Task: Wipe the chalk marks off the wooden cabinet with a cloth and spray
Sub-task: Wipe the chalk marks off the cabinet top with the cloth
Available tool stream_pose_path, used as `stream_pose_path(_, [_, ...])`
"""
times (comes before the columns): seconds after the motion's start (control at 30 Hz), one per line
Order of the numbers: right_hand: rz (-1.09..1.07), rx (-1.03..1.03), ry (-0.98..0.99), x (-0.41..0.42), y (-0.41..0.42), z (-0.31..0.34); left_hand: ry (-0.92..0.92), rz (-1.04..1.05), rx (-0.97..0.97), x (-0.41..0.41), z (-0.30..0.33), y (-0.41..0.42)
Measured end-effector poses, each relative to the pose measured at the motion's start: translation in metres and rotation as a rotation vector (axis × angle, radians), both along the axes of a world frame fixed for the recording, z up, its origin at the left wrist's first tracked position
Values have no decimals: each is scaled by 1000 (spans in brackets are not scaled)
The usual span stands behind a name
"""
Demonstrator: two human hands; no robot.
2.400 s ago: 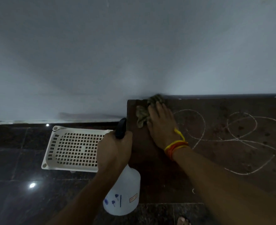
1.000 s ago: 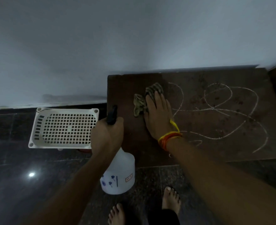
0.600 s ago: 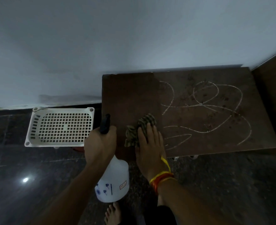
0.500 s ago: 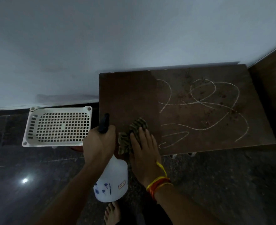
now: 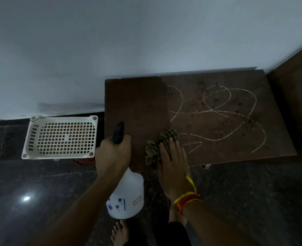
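- A domestic interior is indicated.
- A plain pale wall point(image 5: 111, 41) is met by a dark polished stone floor point(image 5: 40, 201).
- A low wooden cabinet point(image 5: 137, 103) is set against the wall.
- A white perforated plastic basket point(image 5: 33, 139) is placed on the floor beside it.

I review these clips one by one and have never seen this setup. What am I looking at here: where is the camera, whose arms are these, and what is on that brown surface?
There is no machine. A person wears a wide-angle camera on the head, so the single picture looks down along their own arms. The left hand grips a white spray bottle by its black trigger head. The right hand, fingers flat, presses a striped cloth onto the wooden cabinet, near its front edge. White chalk marks loop across the right part of the top; the left part shows none. Beside the cabinet, on the dark floor, stands a white perforated basket. The person's bare feet show at the bottom.
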State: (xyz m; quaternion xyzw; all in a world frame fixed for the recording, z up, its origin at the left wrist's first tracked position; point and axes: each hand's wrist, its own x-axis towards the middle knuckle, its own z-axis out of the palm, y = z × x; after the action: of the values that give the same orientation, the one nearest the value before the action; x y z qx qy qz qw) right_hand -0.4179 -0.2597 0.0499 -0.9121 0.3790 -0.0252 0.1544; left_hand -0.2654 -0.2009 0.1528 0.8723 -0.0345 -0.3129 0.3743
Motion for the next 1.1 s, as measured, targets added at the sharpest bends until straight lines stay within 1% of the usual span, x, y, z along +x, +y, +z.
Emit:
stream_pose_path(0.17, [81, -26, 21, -16, -1, -2, 19, -1, 15, -7, 0, -3])
stream_pose_path(0.3, [48, 13, -10, 8, -28, -3, 14, 3, 25, -7, -2, -10])
stream_pose_path(0.43, [50, 24, 14, 34, -58, -4, 9, 18, 24, -6, -4, -17])
stream_pose_path(0.6, [26, 29, 25, 12, -40, 2, 25, 10, 28, -6, -2, -22])
stream_pose_path(0.73, [77, 45, 57, -3, -30, 3, 33, 16, 45, -5, -3, -26])
stream_pose_path(0.87, [82, 23, 19, 20, -59, 0, 31, -7, 29, -3, -5, -34])
stream_pose_path(0.97, [66, 25, 28, 46, -85, -1, 14, -12, 25, 0, -5, -41])
stream_pose_path(1.1, [56, 34, 42, 47, -86, 2, 15, 7, 10, 3, 1, -53])
